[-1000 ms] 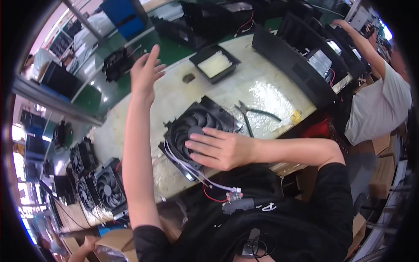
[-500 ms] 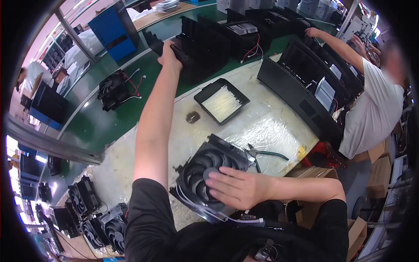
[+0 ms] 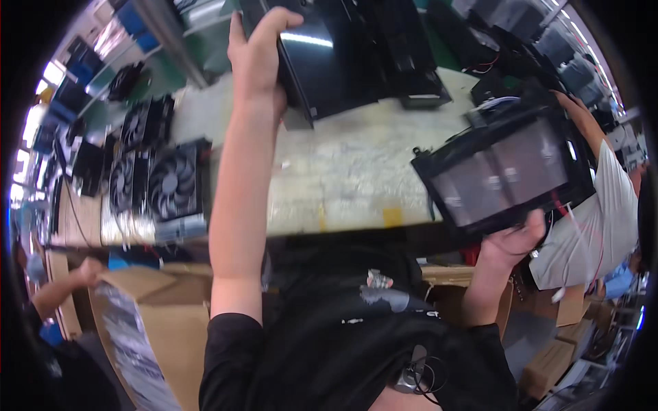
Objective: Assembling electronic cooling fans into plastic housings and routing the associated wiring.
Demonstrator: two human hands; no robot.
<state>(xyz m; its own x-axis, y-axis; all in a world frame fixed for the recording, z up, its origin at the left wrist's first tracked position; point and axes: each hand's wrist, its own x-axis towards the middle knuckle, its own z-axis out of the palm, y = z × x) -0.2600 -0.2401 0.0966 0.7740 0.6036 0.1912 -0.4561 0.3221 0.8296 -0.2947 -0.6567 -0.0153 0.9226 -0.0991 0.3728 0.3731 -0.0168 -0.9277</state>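
My left hand [image 3: 259, 58] grips the near left edge of a glossy black computer case [image 3: 336, 72], its fingers bent over the edge. The case stands tilted on the far side of the table. Off to the right, my right hand [image 3: 517, 236] holds up a black fan radiator [image 3: 500, 175] by its lower edge. Two greyish panels fill its face, and red and white wires dangle from it. Motion blurs this unit. Fingers of my right hand are partly hidden behind it.
The pale table [image 3: 329, 171] has more black cases at its far side. Fan units [image 3: 171, 181] stand at the left. A cardboard box [image 3: 164, 294] is below the near edge. A co-worker's arm [image 3: 582, 120] reaches in at right; another person's hand [image 3: 89, 272] is at lower left.
My right hand has lifted the fan radiator off the table and moved it right. My left hand has drawn the black case nearer. The view has swung, bringing the boxes below into sight.
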